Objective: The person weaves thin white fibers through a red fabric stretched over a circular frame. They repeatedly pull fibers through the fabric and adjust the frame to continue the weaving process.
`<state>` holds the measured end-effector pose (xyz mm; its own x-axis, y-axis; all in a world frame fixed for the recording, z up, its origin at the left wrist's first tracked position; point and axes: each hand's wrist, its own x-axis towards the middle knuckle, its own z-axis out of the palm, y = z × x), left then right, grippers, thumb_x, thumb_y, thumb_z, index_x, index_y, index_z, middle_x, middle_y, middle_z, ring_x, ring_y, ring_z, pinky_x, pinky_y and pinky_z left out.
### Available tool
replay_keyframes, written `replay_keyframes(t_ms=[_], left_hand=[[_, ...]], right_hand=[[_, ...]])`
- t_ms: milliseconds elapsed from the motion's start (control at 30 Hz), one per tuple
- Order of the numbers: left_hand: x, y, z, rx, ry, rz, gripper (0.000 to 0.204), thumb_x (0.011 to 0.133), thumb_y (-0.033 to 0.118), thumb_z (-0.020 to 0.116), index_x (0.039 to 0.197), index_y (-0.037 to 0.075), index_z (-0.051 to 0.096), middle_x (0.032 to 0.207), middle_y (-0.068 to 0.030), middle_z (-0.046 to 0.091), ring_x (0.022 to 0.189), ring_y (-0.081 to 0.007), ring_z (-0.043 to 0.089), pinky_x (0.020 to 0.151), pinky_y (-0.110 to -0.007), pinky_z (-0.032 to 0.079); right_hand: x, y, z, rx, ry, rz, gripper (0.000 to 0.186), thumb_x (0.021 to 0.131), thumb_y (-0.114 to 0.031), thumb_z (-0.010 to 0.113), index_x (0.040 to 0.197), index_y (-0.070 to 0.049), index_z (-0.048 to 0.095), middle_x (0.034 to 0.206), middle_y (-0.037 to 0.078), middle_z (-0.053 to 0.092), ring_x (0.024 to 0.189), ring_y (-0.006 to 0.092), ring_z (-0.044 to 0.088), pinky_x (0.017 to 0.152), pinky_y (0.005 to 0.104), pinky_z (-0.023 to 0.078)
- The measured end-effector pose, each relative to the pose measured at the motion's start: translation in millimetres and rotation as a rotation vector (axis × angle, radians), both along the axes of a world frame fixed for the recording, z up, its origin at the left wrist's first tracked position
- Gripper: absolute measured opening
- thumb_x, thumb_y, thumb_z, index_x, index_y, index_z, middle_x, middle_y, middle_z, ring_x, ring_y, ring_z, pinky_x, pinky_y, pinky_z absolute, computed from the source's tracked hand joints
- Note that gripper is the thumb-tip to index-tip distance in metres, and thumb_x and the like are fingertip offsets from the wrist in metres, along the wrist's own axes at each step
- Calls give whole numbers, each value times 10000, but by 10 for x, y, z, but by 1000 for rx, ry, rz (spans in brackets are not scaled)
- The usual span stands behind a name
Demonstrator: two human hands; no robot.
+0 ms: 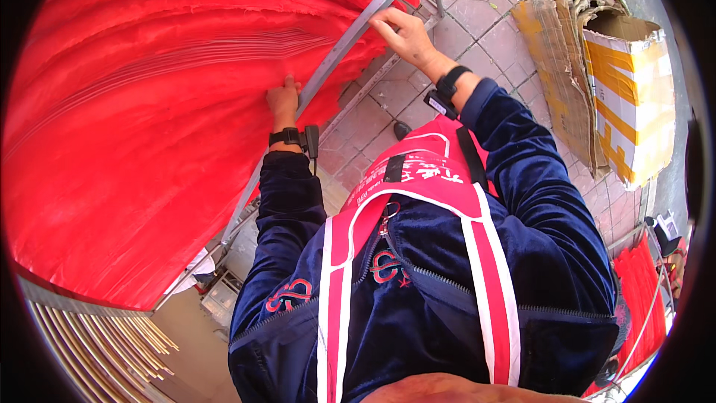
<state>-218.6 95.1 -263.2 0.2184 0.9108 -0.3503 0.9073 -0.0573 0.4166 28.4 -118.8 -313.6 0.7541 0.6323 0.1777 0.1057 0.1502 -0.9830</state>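
Note:
A big stack of red paper sheets [149,89] fills the left and top of the view, draped over a grey metal rail [350,33] that runs diagonally. My left hand [284,101] presses on the edge of the red sheets right beside the rail, fingers curled into the paper. My right hand [399,30] rests on the sheets' edge higher up the rail, fingers reaching over it. Both wrists carry black bands. I wear a dark blue velvet jacket and a red apron [418,179].
Reddish paving tiles [492,22] lie below the rack. Flattened cardboard boxes with yellow stripes [611,82] lean at the right. More red sheets hang on another rack [641,291] at the lower right. Pale rods [97,343] lie at the lower left.

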Motion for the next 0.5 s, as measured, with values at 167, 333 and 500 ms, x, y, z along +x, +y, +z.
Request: replay_keyframes(t_ms=[167,333,500], left_hand=[[-95,92,-112,-67,-137,66,414,934,321,624,811,-63,717,746,-111,734,659,-158,697,631,-303,532],[-196,122,-158,-4,-102,-35,448,941,361,646,892,-76,732,850,-134,746,738,-162,696,706,-288,520],[-158,50,-67,31,-43,-78,370,949,288,645,985,-76,699,851,-145,739,777,-173,704,741,-296,519]], right_hand=[[-558,-67,-918,-395,223,-10,234,882,-269,668,958,-51,704,828,146,700,812,316,687,729,390,539],[-990,455,-1800,-789,-137,329,471,850,-487,640,997,-41,675,889,227,678,860,404,670,769,480,528],[-1187,1069,-2056,-882,-40,281,654,847,-502,648,1242,0,507,1214,249,589,1068,423,626,885,490,514]])
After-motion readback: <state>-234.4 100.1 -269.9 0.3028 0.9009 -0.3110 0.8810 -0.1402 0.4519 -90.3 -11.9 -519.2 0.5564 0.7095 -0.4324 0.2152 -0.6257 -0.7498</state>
